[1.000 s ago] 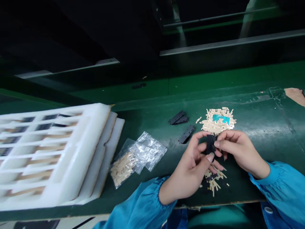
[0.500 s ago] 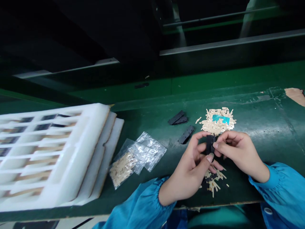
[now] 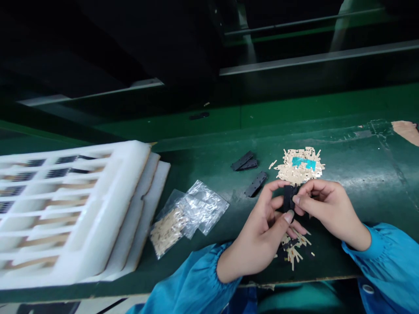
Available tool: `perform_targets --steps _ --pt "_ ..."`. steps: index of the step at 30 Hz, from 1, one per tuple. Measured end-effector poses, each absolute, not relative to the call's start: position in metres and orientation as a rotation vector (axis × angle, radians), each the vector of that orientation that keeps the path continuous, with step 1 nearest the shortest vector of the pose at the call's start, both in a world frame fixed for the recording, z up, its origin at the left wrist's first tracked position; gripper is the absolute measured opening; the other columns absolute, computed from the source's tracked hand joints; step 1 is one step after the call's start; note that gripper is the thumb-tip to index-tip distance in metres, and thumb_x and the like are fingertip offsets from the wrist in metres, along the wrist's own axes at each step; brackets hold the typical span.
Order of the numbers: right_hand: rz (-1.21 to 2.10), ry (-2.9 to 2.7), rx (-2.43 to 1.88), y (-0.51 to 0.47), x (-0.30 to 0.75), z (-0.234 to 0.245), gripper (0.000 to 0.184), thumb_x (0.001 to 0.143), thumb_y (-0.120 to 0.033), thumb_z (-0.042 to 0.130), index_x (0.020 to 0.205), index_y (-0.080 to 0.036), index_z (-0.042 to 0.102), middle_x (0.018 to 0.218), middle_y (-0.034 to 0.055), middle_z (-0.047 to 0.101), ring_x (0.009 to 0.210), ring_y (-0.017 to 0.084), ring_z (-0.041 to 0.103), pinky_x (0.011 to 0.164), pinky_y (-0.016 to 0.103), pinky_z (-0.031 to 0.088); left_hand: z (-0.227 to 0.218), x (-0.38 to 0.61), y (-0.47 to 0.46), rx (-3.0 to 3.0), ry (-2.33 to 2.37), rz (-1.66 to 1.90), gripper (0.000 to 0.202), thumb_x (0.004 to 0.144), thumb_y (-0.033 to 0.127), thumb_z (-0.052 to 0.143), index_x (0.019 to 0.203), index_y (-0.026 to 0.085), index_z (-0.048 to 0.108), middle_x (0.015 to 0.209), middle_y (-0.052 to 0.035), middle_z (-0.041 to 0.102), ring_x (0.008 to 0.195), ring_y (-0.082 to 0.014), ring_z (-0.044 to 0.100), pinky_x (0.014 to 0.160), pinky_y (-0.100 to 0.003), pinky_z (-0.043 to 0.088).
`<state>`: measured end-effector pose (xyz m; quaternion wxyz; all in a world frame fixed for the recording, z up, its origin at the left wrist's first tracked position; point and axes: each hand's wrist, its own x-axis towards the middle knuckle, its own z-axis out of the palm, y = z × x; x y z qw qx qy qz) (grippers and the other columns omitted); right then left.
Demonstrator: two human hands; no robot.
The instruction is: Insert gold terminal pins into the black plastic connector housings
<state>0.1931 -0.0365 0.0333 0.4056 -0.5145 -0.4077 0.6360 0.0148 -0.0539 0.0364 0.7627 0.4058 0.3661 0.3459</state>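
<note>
At four o'clock in view, the left hand [image 3: 260, 240] held a small black plate [image 3: 288, 199] and the right hand [image 3: 329, 209] pinched its edge; fine two-handed adjusting seemed underway, calling for a steady grip. Since the earlier frame, a black strip [image 3: 199, 116] near twelve had slid toward three.

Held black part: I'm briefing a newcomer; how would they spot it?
Go right from the white foam trays across the green table to the left hand and right hand. Both hold the black part, whereas the black plates lie on the table.
</note>
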Motion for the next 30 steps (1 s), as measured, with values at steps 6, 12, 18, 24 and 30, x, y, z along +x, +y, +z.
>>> perform_targets --steps 6,12,18,24,30 --pt "1.587 -1.033 -1.295 -0.0374 0.1926 0.0326 0.013 0.077 -0.025 0.077 0.071 -0.018 0.069 0.058 0.0004 0.069 0.053 0.012 0.061 0.054 0.024 0.049 0.0378 0.0144 -0.0544 0.881 0.795 0.751 0.041 0.104 0.018 0.055 0.137 0.029 0.034 0.104 -0.0008 0.064 0.079 -0.012 0.076 0.07 -0.018 0.059" --pt "1.544 -1.07 -1.33 -0.0389 0.1924 0.0311 0.011 0.077 -0.026 0.076 0.072 -0.018 0.07 0.06 0.0009 0.069 0.054 0.013 0.06 0.056 0.026 0.048 0.0385 0.0151 -0.0559 0.883 0.819 0.737 0.042 0.103 0.018 0.055 0.138 0.027 0.034 0.104 -0.0019 0.064 0.079 -0.0133 0.076 0.069 -0.02 0.059" --pt "1.491 -1.091 -1.372 -0.0378 0.1908 0.0314 0.012 0.072 -0.027 0.077 0.071 -0.018 0.069 0.061 -0.0004 0.064 0.056 0.013 0.057 0.054 0.026 0.045 0.0409 0.0151 -0.0531 0.912 0.858 0.708 0.041 0.103 0.018 0.053 0.138 0.027 0.033 0.111 -0.0049 0.065 0.079 -0.0137 0.075 0.069 -0.023 0.06" --pt "1.54 -1.082 -1.372 -0.0365 0.1913 0.0295 0.014 0.072 -0.028 0.077 0.071 -0.018 0.066 0.064 -0.0005 0.064 0.059 0.013 0.055 0.057 0.027 0.045 0.0421 0.0151 -0.0533 0.923 0.876 0.702 0.042 0.103 0.018 0.053 0.138 0.028 0.032 0.111 -0.0045 0.065 0.077 -0.0126 0.075 0.069 -0.022 0.059" --pt "1.509 -1.147 -1.423 -0.0377 0.1919 0.0281 0.018 0.07 -0.024 0.078 0.077 -0.02 0.062 0.067 -0.0045 0.054 0.06 0.012 0.049 0.054 0.025 0.04 0.041 0.0148 -0.0532 0.912 0.869 0.696 0.042 0.103 0.019 0.054 0.138 0.027 0.033 0.112 -0.0053 0.065 0.079 -0.0133 0.074 0.069 -0.023 0.059"
